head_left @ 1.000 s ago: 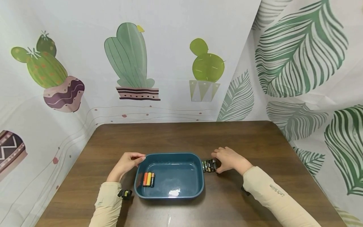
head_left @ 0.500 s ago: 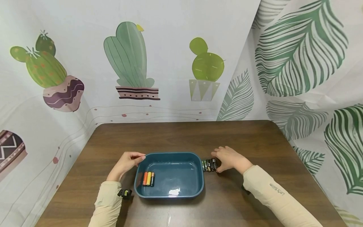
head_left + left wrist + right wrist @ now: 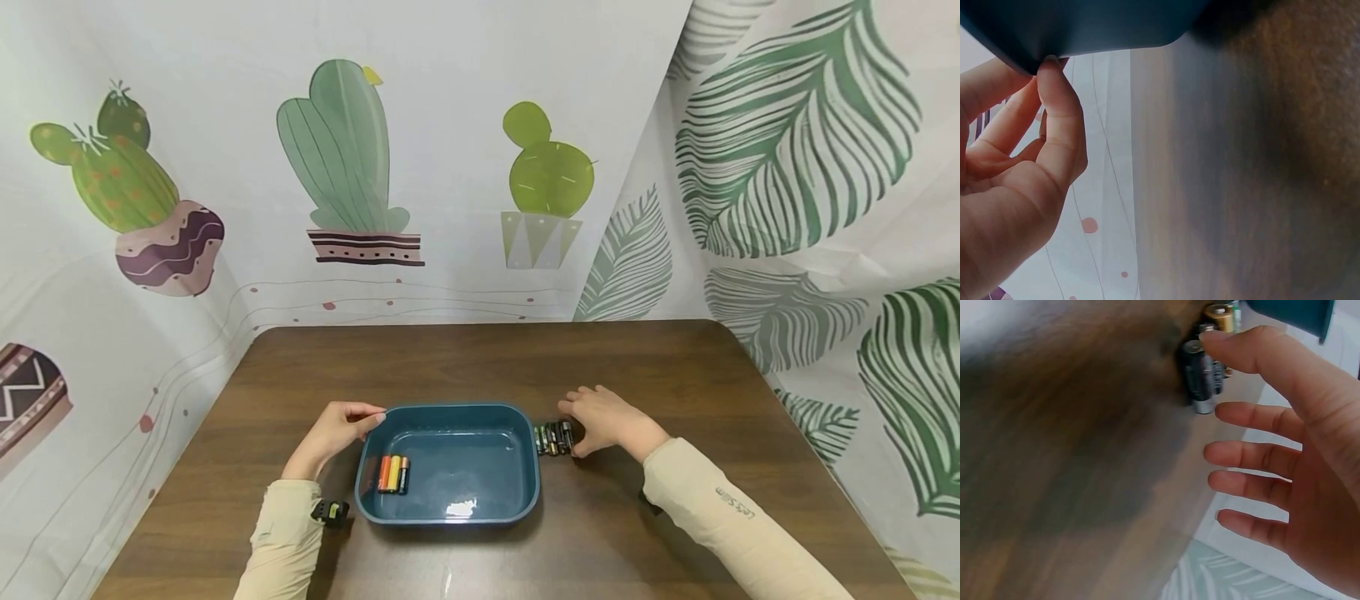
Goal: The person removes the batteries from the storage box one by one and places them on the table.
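A blue-green rectangular tray sits on the table. My left hand pinches its far left corner between thumb and fingers; the left wrist view shows the thumb against the rim. Three batteries, orange, yellow and black with a copper end, lie side by side inside at the left. Against the tray's right outer side, several dark and green batteries stand in a row on the table. Beside the row's right end is my right hand, fingers spread and loosely bent. In the right wrist view nothing is gripped; a black battery is near the thumb.
The brown wooden table reaches back to a white cloth printed with cacti and leaves. A small black wrist camera sits on the left wrist, close to the tray's left side.
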The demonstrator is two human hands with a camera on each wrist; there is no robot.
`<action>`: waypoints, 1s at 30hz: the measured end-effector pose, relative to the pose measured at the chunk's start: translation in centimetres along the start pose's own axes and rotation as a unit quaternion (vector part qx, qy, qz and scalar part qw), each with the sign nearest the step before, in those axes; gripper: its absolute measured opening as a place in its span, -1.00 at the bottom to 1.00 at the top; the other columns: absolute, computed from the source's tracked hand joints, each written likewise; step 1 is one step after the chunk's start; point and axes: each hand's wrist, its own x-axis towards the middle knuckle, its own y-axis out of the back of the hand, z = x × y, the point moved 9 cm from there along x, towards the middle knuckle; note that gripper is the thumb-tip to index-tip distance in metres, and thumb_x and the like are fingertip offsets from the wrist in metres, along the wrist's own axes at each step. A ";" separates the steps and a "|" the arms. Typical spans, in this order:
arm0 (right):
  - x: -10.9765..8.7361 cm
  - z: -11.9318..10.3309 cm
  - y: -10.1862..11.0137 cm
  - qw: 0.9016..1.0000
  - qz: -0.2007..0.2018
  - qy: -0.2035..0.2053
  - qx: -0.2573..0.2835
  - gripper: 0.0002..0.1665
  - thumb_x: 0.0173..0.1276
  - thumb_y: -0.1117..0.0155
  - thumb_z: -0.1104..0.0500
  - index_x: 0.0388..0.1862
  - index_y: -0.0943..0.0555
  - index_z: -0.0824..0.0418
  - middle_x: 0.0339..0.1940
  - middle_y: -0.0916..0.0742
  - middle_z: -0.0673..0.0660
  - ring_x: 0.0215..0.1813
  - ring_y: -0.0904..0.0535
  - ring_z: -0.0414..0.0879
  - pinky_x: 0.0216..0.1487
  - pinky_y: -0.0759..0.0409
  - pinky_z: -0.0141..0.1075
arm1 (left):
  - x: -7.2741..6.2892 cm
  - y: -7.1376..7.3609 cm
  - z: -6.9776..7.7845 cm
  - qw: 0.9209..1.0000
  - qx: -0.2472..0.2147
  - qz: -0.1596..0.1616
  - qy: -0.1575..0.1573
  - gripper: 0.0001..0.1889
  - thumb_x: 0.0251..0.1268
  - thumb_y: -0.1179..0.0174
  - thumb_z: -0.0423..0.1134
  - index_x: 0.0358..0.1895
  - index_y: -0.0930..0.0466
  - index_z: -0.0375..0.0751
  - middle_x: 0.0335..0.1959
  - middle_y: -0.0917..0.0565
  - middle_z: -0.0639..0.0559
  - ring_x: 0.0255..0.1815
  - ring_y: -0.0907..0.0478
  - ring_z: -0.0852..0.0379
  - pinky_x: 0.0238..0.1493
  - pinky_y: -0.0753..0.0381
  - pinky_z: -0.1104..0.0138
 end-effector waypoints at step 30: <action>3.7 -8.6 9.1 0.989 0.096 0.097 -0.064 -0.50 0.13 -0.41 -0.12 0.01 -0.58 0.05 -0.10 -0.62 0.01 -0.01 -0.48 0.00 0.07 -0.43 0.00 | -0.1 0.0 -0.2 1.000 -0.003 0.002 0.004 -0.74 0.30 -0.26 -0.22 -0.06 -0.70 -0.32 -0.25 -0.66 -0.06 -0.33 -0.51 0.07 -0.21 -0.61 0.16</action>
